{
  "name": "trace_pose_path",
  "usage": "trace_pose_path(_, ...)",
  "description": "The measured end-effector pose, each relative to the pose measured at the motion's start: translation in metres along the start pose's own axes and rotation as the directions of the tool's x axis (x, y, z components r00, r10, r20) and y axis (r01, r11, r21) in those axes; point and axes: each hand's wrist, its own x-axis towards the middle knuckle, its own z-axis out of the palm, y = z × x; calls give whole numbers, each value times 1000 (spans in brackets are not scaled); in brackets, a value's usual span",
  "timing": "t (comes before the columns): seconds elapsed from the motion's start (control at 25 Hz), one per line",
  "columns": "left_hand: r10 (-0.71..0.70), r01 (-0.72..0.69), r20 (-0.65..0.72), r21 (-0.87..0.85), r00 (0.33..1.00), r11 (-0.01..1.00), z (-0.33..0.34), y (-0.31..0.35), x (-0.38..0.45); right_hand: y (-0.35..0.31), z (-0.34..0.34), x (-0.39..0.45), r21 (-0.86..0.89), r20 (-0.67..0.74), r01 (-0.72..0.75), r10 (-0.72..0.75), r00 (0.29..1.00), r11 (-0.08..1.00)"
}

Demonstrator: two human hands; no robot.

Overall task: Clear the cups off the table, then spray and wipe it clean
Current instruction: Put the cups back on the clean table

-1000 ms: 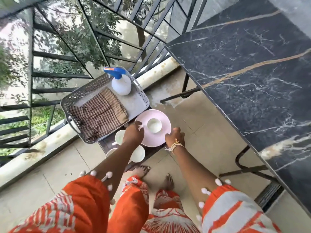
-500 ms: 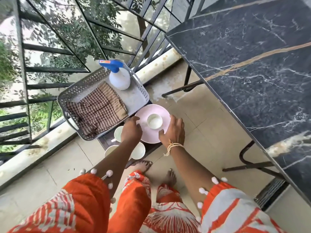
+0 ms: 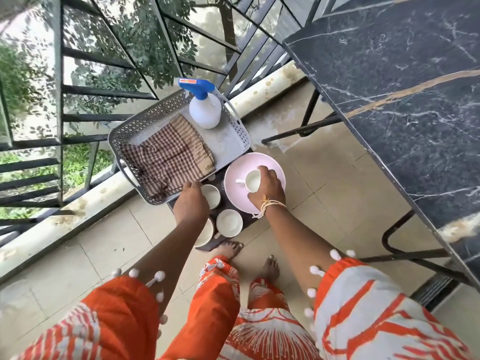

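The right hand (image 3: 268, 188) curls round a white cup (image 3: 253, 181) that stands on a pink plate (image 3: 233, 175), fingers on the far rim and thumb at the near side; the cup's handle points left. The plate overhangs the right edge of a small dark stool (image 3: 228, 206) set on the tiled floor (image 3: 324, 203). The left hand (image 3: 191, 203) lies over the stool's left part, fingers bent downward at the near edge of a grey basket (image 3: 130, 133); whether they grip anything cannot be told, as the back of the hand hides them. Three more white cups stand on the stool: one (image 3: 211, 196) just beside the left hand, one (image 3: 230, 223) nearer the person, and one (image 3: 205, 235) partly under the left forearm, close to the stool's near edge.

The basket sits at the stool's far side, against a low ledge (image 3: 78, 203) below a black railing (image 3: 59, 100). Inside it a checked cloth (image 3: 166, 154) fills the left part and a spray bottle (image 3: 205, 110) with a blue trigger stands upright in the far right corner.

The dark marble table (image 3: 402, 100) runs along the right; its long edge lies well apart from the stool, with open floor between them. Its black legs (image 3: 309, 126) stand on that floor. A pale smear (image 3: 459, 227) marks the top near its near edge. Bare feet (image 3: 228, 249) stand just short of the stool.
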Motion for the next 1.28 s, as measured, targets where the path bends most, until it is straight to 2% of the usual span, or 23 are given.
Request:
trace_pose_path(0.12, -198, 198, 37, 13, 980, 980, 0, 0, 3, 0, 4, -4, 55, -37, -23, 25, 999, 998)
trace_pose_path(0.2, -273, 268, 89, 64, 958, 961, 1, -4, 4, 0, 4, -7, 85, -60, -29, 34, 998, 996)
trace_pose_path(0.48, -303, 304, 25, -26, 953, 952, -5, -2, 5, 1, -7, -23, 133, -86, 45, -34, 996, 990)
trace_pose_path(0.68, -209, 199, -61, -135, 976, 971, -40, 25, -17, -2, -52, -46, 191, -112, 140, -120, 986, 972)
trace_pose_path(0.92, -94, 55, -138, -261, 986, 964, -80, 122, -46, 28, -166, -67, 204, -144, 293, -268, 953, 934)
trace_pose_path(1.04, -78, 32, -107, -373, 991, 927, -91, 191, -53, 54, -227, -66, 185, -189, 311, -277, 942, 932)
trace_pose_path(1.2, -59, 16, -79, -466, 995, 884, -102, 280, -51, 86, -296, -55, 232, -228, 229, -176, 958, 945)
trace_pose_path(1.28, 9, -39, -64, -477, 998, 878, -106, 326, -42, 104, -328, -42, 267, -268, 216, -143, 953, 939)
